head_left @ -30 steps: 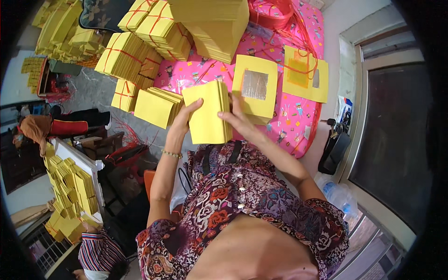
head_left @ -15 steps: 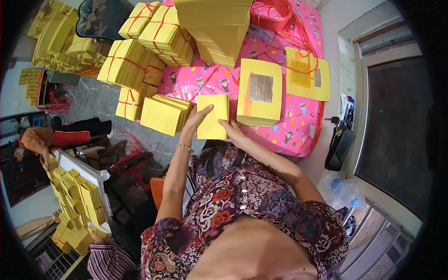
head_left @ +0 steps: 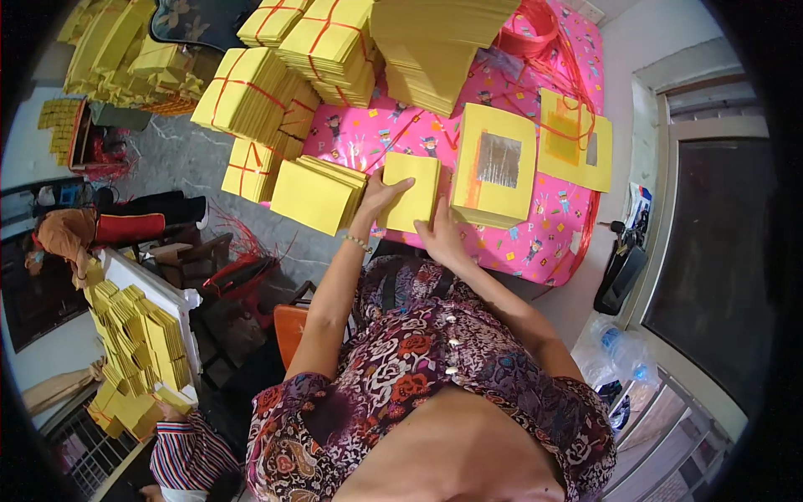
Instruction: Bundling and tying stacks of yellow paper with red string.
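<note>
A small stack of yellow paper stands between my hands near the front edge of the table. My left hand grips its left side, the thumb lying across the top sheet. Along the stack's lower right edge, my right hand presses with its thumb at the corner and its fingers up the side. To the left lies a leaning row of yellow paper bundles. Close by on the right is a thick yellow paper stack whose top sheet bears a silver foil rectangle and an orange strip.
Red-tied yellow bundles and a tall paper pile occupy the back of the pink patterned table. Red plastic ribbon lies at the far right, above loose foil sheets. Two other people work at a side table to the left.
The view has shifted, so the table sits further right in it. My right fingers now reach further up the stack's side; both hands stay on the stack.
</note>
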`<state>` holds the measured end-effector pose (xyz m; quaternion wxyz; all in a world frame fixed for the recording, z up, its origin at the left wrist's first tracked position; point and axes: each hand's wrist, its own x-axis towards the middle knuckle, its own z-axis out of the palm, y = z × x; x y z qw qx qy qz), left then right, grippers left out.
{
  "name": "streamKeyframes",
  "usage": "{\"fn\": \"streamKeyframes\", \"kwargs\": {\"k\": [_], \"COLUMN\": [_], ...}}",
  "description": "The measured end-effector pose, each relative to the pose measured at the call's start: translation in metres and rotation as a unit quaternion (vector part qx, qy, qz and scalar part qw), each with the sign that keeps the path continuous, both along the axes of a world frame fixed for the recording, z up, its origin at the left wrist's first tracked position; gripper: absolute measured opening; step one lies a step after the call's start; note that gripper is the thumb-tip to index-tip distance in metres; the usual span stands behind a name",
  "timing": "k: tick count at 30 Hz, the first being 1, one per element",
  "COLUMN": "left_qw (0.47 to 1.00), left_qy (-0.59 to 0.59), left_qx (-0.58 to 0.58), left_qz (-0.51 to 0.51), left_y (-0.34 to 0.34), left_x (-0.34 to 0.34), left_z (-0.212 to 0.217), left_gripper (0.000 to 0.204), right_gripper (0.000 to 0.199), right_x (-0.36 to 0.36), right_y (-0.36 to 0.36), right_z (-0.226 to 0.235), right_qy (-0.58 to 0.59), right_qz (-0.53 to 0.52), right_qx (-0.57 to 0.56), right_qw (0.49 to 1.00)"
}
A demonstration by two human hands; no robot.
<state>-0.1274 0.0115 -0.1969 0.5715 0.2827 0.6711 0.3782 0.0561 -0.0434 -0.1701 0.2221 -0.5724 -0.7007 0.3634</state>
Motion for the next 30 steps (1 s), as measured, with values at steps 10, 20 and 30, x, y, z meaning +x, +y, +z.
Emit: {"fn": "streamKeyframes", "kwargs": {"k": [10, 20, 30], "left_qw": [0.968, 0.912, 0.855], "left_qy": [0.242, 0.365, 0.435], "left_qx": [0.058, 0.189, 0.282], "left_qz": [-0.014, -0.008, 0.011], "left_y": [-0.007, -0.011, -0.012], "left_x": [0.021, 0.050, 0.066], "left_z": [0.013, 0.045, 0.034], "left_gripper": [0.102, 0.075, 0.060], "right_gripper": [0.049, 0.047, 0.046], "right_x": [-0.013, -0.030, -0.007], "right_y": [0.063, 0.103, 0.112], "right_z": [0.084, 0.084, 0.057], "right_qy": [0.096, 0.076, 0.058], "right_qz": [0.163, 0.165, 0.138], "right_qx": [0.123, 0.063, -0.014], "right_qw": [0.974, 0.981, 0.989]}}
